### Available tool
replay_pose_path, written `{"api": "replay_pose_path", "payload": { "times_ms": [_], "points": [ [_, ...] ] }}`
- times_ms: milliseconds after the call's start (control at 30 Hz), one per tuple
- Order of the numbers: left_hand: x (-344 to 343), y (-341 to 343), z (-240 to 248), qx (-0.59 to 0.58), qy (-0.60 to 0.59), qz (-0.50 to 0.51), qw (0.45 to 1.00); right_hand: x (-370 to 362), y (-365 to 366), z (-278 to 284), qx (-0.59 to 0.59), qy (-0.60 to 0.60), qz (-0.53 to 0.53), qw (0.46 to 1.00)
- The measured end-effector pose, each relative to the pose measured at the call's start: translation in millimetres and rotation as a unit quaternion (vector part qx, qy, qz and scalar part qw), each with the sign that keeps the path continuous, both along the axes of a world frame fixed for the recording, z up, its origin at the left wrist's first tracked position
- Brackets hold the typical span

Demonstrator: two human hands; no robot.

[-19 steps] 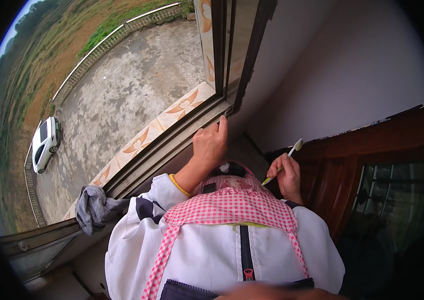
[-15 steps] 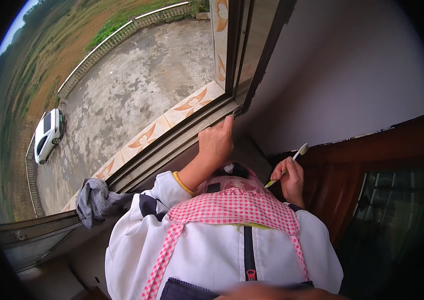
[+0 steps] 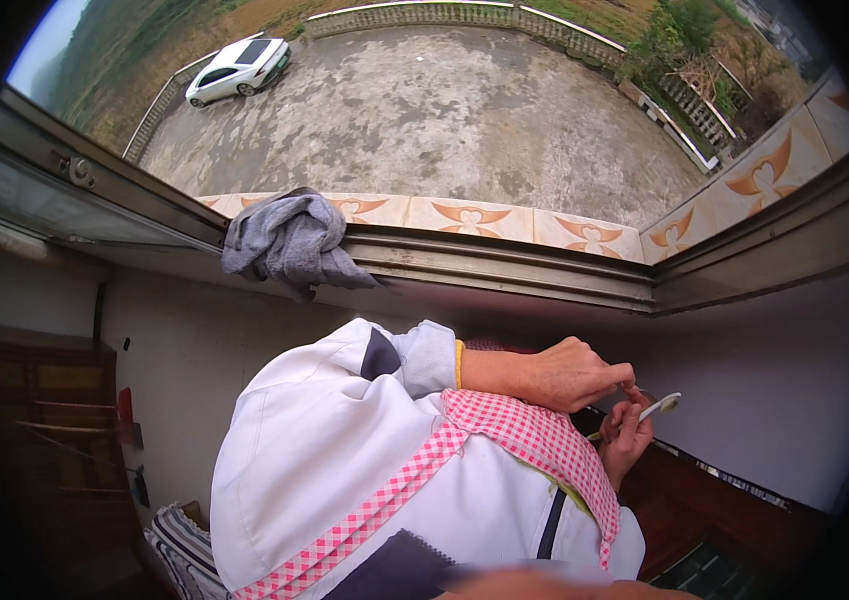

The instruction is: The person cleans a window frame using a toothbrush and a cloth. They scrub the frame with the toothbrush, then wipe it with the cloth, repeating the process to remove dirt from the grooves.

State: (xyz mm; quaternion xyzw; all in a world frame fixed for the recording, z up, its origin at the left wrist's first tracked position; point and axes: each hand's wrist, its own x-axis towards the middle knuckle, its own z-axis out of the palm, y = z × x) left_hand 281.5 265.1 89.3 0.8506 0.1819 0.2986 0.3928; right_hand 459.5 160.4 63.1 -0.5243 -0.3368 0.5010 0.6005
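Note:
My right hand (image 3: 627, 440) grips a toothbrush (image 3: 661, 407), its pale bristled head sticking out past the fingers. Against the fingertips of that hand rests my left hand (image 3: 570, 375), its fingers curled and the index finger bent toward the right hand. Whether the left fingers pinch something small is hidden. Both hands are in front of my body, below the metal window track (image 3: 505, 267). A crumpled grey cloth (image 3: 290, 240) hangs over the window frame, to the left of my hands.
Patterned tiles (image 3: 475, 217) line the outer sill. The side frame (image 3: 765, 250) meets the track at the right corner. At the left stands a window sash (image 3: 95, 200). Outside, a white car (image 3: 240, 70) is parked on the concrete yard (image 3: 395, 110). Dark wood (image 3: 685, 500) lies at lower right.
My left hand has left the corner of the window track and come to my right hand. The view has turned, so more of the right-hand frame shows. The toothbrush stays in my right hand.

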Motion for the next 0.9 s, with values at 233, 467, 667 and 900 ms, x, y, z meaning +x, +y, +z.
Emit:
{"api": "replay_pose_path", "payload": {
  "times_ms": [233, 467, 667, 900],
  "points": [
    [-32.5, -6.8, 4.6, 0.019, -0.037, 0.055, 0.998, -23.0, 35.3, 6.6, 0.031, 0.139, 0.092, 0.986],
    [-66.6, -18.9, 7.2, 0.005, 0.028, 0.161, 0.987, -47.8, 57.7, 9.8, 0.017, 0.149, 0.158, 0.976],
    [-89.4, -31.4, -0.4, 0.089, 0.057, 0.273, 0.956, -56.9, 77.6, 10.0, 0.068, 0.144, 0.204, 0.966],
    [-125.5, -37.8, 7.8, 0.192, 0.095, 0.344, 0.914, -56.4, 95.0, 19.2, 0.08, 0.013, 0.393, 0.916]
  ]
}}
